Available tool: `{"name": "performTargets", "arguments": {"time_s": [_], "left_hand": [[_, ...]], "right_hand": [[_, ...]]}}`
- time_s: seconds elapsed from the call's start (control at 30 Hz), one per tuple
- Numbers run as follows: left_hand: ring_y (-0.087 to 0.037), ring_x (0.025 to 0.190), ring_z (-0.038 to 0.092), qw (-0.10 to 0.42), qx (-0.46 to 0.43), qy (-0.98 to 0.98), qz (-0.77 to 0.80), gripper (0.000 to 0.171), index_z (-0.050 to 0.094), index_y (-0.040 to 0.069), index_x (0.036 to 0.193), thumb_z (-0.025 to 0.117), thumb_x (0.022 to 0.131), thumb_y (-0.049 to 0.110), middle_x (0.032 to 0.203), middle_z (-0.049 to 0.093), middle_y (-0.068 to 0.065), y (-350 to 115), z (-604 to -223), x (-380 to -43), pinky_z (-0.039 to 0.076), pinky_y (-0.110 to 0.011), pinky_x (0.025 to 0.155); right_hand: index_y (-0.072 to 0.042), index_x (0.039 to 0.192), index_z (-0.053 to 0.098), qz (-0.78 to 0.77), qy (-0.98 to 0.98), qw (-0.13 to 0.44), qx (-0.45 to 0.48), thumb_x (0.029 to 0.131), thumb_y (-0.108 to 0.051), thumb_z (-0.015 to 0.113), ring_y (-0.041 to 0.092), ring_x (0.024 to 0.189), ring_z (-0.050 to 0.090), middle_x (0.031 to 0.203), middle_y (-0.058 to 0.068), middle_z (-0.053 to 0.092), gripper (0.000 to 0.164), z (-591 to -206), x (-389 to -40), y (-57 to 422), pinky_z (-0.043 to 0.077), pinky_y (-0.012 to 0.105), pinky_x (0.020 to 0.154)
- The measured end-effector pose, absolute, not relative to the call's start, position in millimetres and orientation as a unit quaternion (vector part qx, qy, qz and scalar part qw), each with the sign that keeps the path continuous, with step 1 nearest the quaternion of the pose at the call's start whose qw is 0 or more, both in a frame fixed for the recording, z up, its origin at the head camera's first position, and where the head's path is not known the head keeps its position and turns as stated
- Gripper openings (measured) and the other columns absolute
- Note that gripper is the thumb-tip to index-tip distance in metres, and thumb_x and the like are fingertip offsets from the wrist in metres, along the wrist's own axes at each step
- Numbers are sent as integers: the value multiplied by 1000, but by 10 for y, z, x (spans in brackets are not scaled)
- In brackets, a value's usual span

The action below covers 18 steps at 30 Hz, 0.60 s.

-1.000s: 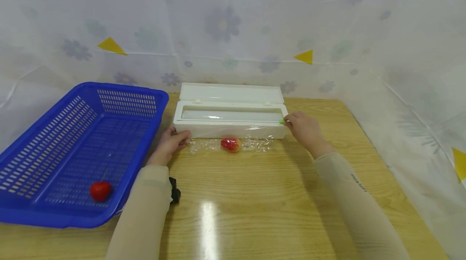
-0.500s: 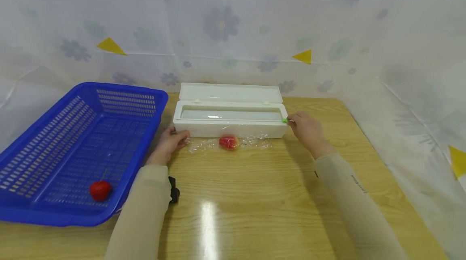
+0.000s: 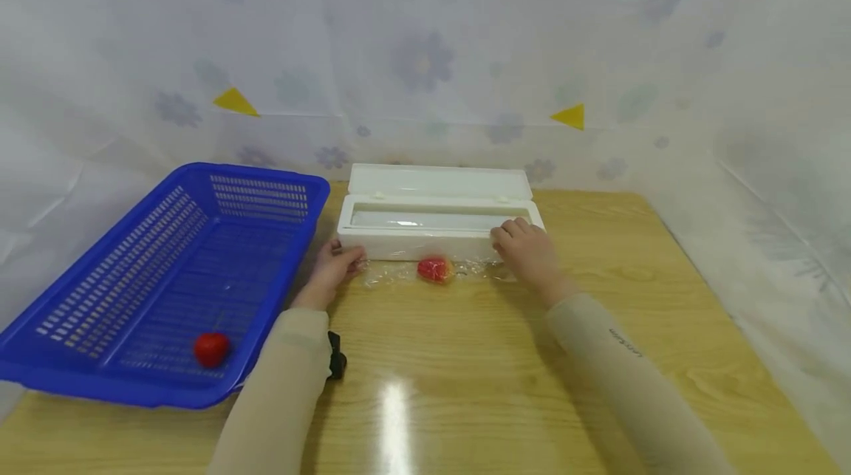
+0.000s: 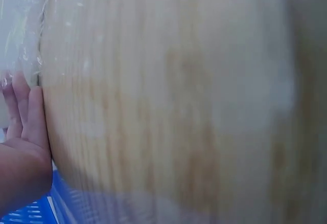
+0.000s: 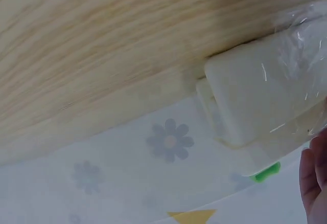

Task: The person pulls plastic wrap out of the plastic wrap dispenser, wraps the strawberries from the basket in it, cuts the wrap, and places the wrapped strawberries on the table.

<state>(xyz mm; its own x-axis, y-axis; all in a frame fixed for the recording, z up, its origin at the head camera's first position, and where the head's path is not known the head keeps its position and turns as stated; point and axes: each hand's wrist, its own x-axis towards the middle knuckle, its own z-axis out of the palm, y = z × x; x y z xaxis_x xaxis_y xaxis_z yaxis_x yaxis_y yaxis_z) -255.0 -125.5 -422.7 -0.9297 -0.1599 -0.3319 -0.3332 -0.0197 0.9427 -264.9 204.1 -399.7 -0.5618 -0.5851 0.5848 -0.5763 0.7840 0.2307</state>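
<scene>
A white cling film dispenser box (image 3: 439, 246) stands on the table with its lid (image 3: 439, 182) raised and a pale roll (image 3: 425, 220) inside. My left hand (image 3: 332, 272) holds the box's left front corner, thumb at the front. Clear film (image 3: 392, 270) hangs over the front edge onto the table. A red and yellow fruit (image 3: 435, 269) lies under or in that film. My right hand (image 3: 528, 253) has bent fingers at the right part of the box's front edge, and its fingertips are partly hidden. In the right wrist view a green slider (image 5: 267, 172) sits at the box end, apart from those fingers.
To the left stands a blue plastic basket (image 3: 318, 216) with a red cherry-like fruit (image 3: 211, 349) in it. A floral sheet (image 3: 425, 32) with yellow triangles (image 3: 569, 117) hangs behind the wooden table (image 3: 465, 371).
My right hand has let go of the green slider at the box's right end and moved left along the front edge. My left hand stays at its corner. The head view has shifted slightly.
</scene>
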Motion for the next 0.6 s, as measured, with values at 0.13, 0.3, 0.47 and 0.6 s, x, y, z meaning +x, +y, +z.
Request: {"name": "performTargets", "arguments": {"time_s": [0.13, 0.3, 0.47, 0.6], "left_hand": [[0, 63, 53, 54, -188, 689, 698, 59, 27, -7, 137, 56, 88, 6, 91, 54, -5, -1219, -4212, -2534, 48, -12, 61], [-22, 85, 57, 23, -198, 754, 626, 55, 37, -14, 127, 57, 84, 13, 108, 52, -23, -1175, -4210, -2485, 51, -32, 81], [-19, 64, 56, 24, -141, 748, 648, 27, 55, -2, 95, 60, 86, 22, 76, 58, -12, -1339, -4842, -2797, 51, -32, 60], [-20, 63, 66, 112, -94, 633, 760, 22, 58, 1, 107, 62, 88, 10, 79, 66, -13, -1562, -5777, -3351, 57, -34, 58]], "right_hand": [[-3, 85, 62, 2, -858, 383, 342, 76, -1, 72, 22, 69, 59, 79, 8, 64, 13, -4054, -2642, 2025, 51, 29, 54], [-1, 79, 61, -2, -831, 422, 361, 72, 11, 64, 22, 62, 58, 76, 9, 62, 14, -4079, -2641, 2025, 49, 28, 48], [-2, 80, 56, 1, -844, 353, 403, 69, 10, 66, 20, 59, 55, 76, 8, 59, 19, -4111, -2591, 2036, 46, 28, 47], [-4, 81, 53, 14, -888, 230, 397, 75, 3, 65, 19, 61, 48, 73, 6, 52, 16, -4163, -2537, 2046, 44, 31, 54]]}}
